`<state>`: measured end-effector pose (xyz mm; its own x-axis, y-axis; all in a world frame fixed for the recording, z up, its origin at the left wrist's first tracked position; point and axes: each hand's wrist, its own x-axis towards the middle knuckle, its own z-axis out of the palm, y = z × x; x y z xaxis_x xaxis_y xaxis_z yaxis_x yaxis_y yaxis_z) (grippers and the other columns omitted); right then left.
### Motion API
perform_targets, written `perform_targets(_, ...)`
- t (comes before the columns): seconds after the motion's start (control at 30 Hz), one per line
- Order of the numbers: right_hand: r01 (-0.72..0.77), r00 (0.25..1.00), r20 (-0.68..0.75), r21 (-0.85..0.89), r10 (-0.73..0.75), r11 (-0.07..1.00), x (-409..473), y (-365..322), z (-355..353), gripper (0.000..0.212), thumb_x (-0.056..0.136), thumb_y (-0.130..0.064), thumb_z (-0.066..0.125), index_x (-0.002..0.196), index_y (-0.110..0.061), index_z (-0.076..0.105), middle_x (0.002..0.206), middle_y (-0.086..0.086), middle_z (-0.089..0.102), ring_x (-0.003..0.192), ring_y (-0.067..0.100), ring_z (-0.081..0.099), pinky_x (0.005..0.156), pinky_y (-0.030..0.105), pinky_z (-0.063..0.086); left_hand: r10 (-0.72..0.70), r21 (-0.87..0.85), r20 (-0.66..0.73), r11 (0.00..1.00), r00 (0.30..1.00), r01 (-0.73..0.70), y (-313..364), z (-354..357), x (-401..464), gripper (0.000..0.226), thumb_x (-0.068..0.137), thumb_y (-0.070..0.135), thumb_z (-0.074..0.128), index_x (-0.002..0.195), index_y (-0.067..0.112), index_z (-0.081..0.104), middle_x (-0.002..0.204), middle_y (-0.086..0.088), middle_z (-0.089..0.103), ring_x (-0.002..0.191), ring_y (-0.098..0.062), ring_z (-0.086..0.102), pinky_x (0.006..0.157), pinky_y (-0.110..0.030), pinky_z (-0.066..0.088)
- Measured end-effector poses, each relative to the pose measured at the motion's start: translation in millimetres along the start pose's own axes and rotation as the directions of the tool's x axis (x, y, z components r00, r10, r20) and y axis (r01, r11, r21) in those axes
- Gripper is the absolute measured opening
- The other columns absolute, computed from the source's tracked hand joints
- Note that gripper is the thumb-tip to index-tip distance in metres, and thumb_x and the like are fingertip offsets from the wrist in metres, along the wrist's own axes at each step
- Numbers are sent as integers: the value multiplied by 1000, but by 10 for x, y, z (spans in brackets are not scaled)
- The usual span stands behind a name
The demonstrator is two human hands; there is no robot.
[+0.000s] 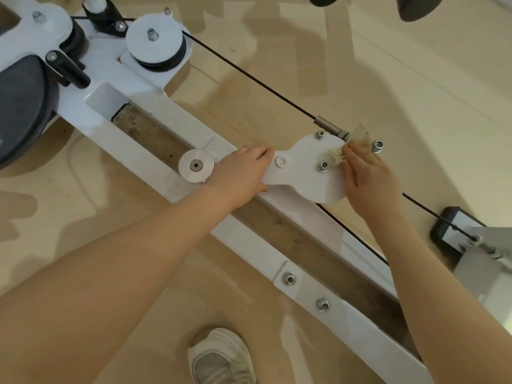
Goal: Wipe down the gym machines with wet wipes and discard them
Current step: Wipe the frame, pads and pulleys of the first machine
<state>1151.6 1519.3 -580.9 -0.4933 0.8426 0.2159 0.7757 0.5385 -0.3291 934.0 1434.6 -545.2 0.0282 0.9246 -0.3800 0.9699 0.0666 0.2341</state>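
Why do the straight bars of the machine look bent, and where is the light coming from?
Head view: the wide-angle lens stretches the edges, so the white frame and forearms fan outward. Soft patchy shadows on the floor suggest diffuse overhead light; mild glare sits on the frame's gloss. The right hand holding the wipe and the left hand look slightly soft, though the bolts stay readable.

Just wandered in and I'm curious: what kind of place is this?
Most likely a gym or fitness room. A white cable machine frame with a pulley wheel and a black cable lies over a pale floor, and the right hand is wiping it.
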Motion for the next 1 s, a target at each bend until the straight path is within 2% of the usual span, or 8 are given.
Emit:
perform_targets(0.27,161,979,-135,40,-154,986,-697,-135,140,31,93,-14,47,109,2,68,116,17,65,108,32,62,98,41,45,-11,-20,-3,1000,1000,11,29,-12,-20,72,93,31,53,149,12,13,154,-2,18,138,-21,21,108,-30,25)
perform_targets(0.43,207,976,-78,40,-203,978,-654,-600,309,30,92,-13,51,113,1,66,119,15,64,113,30,60,97,43,47,-30,-17,4,999,1000,30,44,-2,-26,71,92,32,54,148,12,15,154,-3,19,138,-22,21,107,-31,25)
perform_targets(0.53,172,985,-39,72,-170,982,-443,-848,388,30,90,-21,52,101,2,68,116,17,65,109,31,62,93,40,51,-42,-25,5,999,999,42,46,-19,-36,70,92,32,53,148,12,16,153,-3,20,137,-22,22,106,-32,27)
perform_targets(0.63,122,992,-22,93,-121,988,-350,-899,420,9,83,-5,63,90,0,64,116,16,65,107,31,63,85,38,55,-40,-26,19,999,999,40,61,-29,-32,71,92,32,54,148,12,16,153,-3,20,137,-23,22,106,-33,28)
perform_targets(0.7,153,988,-24,60,-152,986,-434,-791,393,23,79,5,54,97,1,67,115,15,66,107,31,63,85,38,54,-40,-28,23,999,999,41,55,-32,-31,71,92,31,55,148,12,16,153,-3,20,137,-23,22,106,-33,28)
perform_targets(0.8,179,983,-56,28,-178,983,-647,-589,295,42,79,7,40,113,3,64,118,16,64,115,29,56,97,34,43,-40,-42,20,998,999,41,37,-34,-37,71,92,30,55,148,12,16,153,-3,20,137,-22,21,105,-33,28)
perform_targets(0.93,31,998,-47,-9,-31,999,-708,-302,230,42,82,6,39,119,6,59,123,20,60,117,35,55,105,39,37,-43,-72,9,996,999,43,38,-15,-45,70,92,29,55,148,12,17,152,-2,21,136,-22,22,104,-33,29)
perform_targets(1.0,-10,1000,1,-45,10,999,-592,-185,162,46,82,7,38,125,7,53,129,22,55,121,37,51,112,37,19,-39,-79,0,996,999,39,30,-3,-43,70,92,29,55,148,12,18,152,-2,22,136,-22,22,103,-33,29)
